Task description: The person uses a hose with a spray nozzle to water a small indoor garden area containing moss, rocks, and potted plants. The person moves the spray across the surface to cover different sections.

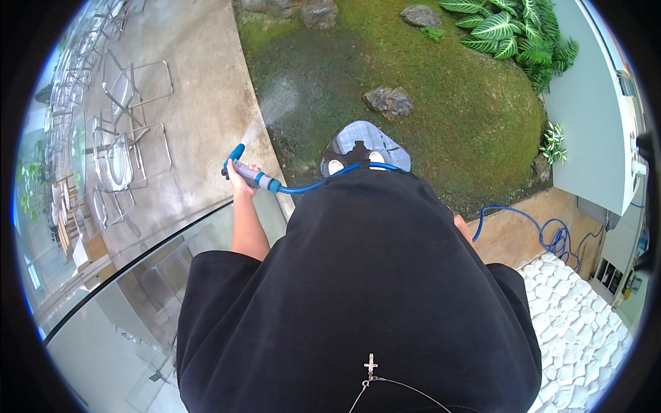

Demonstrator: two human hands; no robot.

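In my left hand (pixel 240 178) is a blue and grey hose spray nozzle (pixel 249 171), gripped with the fingers wrapped around its handle. A fan of water (pixel 273 106) leaves its tip toward dark, wet mossy ground (pixel 304 67). From the nozzle's base a blue garden hose (pixel 304 189) runs in front of my waist, across my body. Only a sliver of my right hand or forearm (pixel 462 227) shows past my black shirt (pixel 403 268), close to the hose at my right side; its fingers are hidden. My feet stand on a dark, wet stepping stone (pixel 356 135).
Moss (pixel 465 118) surrounds a rock (pixel 389 101); leafy plants (pixel 501 31) grow at the far right beside a pale wall (pixel 583 129). Left lies a concrete floor (pixel 201 77) with metal-framed chairs (pixel 121 155) and a glass panel (pixel 170 273). Hose coils (pixel 560 240) lie right, near white textured stonework (pixel 560 304).
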